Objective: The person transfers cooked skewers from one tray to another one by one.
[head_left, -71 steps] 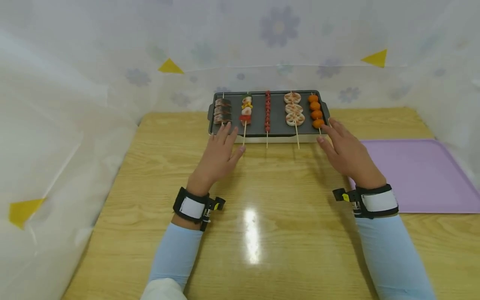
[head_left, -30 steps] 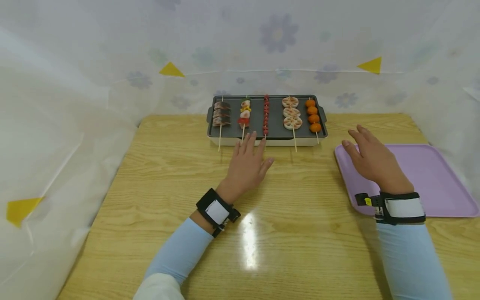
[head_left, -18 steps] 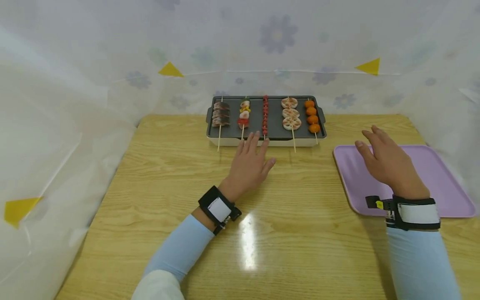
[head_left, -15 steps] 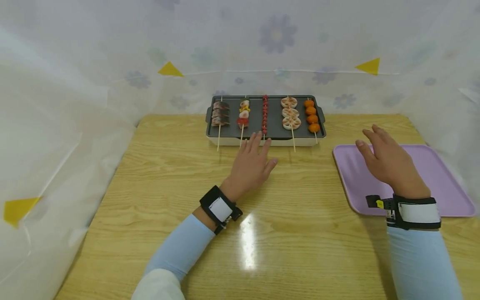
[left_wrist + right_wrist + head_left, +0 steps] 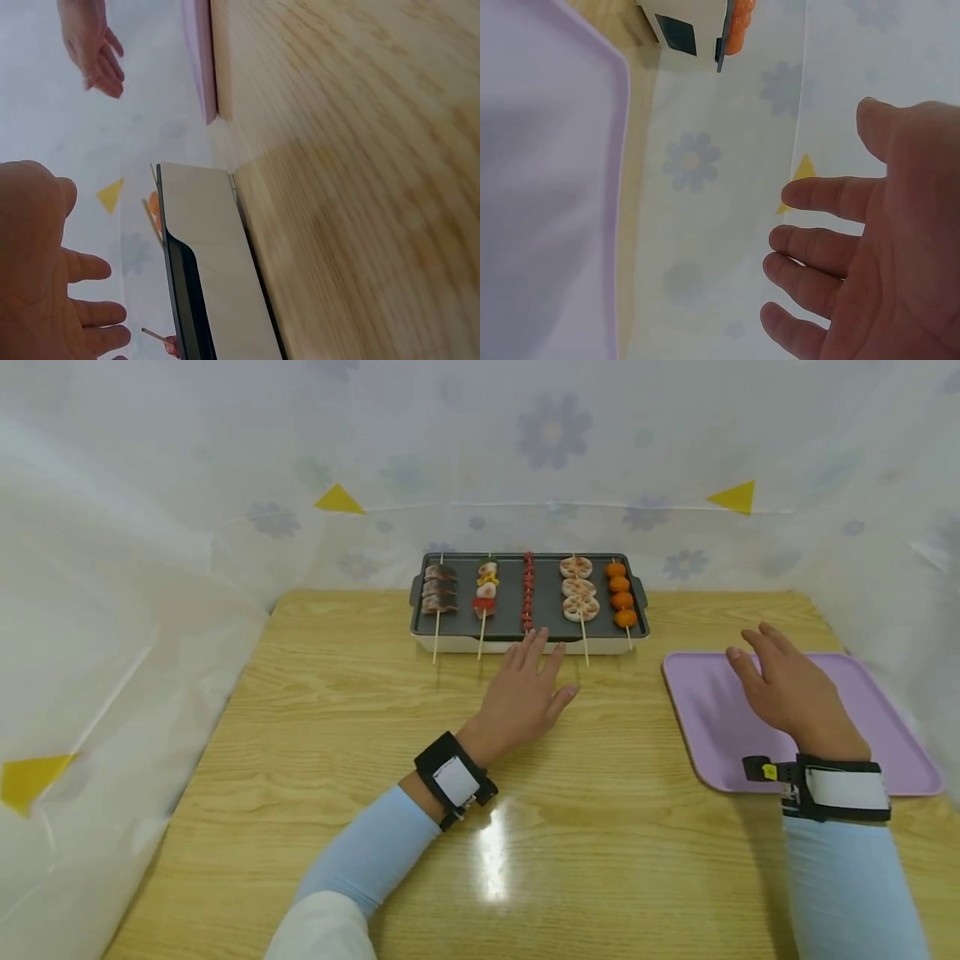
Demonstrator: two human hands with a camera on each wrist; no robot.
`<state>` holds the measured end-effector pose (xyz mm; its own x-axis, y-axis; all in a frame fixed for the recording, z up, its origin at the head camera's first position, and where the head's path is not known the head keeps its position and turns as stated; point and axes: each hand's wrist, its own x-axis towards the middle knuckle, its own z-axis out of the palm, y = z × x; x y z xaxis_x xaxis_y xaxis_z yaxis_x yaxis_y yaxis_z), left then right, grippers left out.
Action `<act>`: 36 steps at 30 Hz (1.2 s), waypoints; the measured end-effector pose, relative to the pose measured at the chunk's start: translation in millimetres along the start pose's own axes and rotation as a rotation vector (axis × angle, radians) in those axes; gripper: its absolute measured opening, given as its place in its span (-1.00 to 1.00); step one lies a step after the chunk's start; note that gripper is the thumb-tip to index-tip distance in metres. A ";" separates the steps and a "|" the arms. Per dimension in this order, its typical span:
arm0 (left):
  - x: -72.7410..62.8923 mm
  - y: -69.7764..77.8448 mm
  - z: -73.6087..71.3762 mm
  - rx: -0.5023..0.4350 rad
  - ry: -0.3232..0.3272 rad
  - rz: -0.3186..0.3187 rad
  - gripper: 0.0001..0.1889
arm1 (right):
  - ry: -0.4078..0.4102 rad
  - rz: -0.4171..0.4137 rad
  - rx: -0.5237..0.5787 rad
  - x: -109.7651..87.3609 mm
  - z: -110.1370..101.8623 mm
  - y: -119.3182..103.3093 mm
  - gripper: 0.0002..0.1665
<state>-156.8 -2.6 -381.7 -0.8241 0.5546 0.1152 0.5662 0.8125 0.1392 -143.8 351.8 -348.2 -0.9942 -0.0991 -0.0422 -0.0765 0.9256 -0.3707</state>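
Observation:
At the back of the table a black-topped electric grill (image 5: 507, 602) bears several skewers. From left to right they are dark fish-like pieces (image 5: 439, 589), a mixed skewer (image 5: 487, 589), thin red beads (image 5: 528, 592), lotus root slices (image 5: 579, 587) and orange balls (image 5: 621, 596). My left hand (image 5: 521, 697), fingers spread, hovers before the grill's front edge; its fingertips overlap the red skewer's lower end in the head view. Over the purple tray (image 5: 697, 727) hangs my right hand (image 5: 798, 697), fingers extended and holding nothing. In the left wrist view the grill's pale side (image 5: 214, 247) stands beyond the left fingers.
The wooden table (image 5: 337, 710) spreads around the grill and tray. White flower-patterned sheeting (image 5: 555, 435) rises behind and at both sides, with yellow triangles (image 5: 731, 497) stuck on it. Skewer sticks jut past the grill's front edge.
From the fish-like skewer at the grill's left, my left hand has moved right to the red one. My right hand has moved from the orange skewer out over the purple tray. The skewers stay put.

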 end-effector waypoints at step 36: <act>16.3 55.0 5.5 0.084 0.034 0.145 -0.34 | 0.000 0.068 -0.024 -9.7 -5.2 48.7 -0.13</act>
<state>-139.2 52.1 -377.6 -0.7321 0.6618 0.1612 0.6746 0.7373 0.0364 -138.3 399.8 -361.0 -0.9971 -0.0361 -0.0665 -0.0110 0.9385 -0.3451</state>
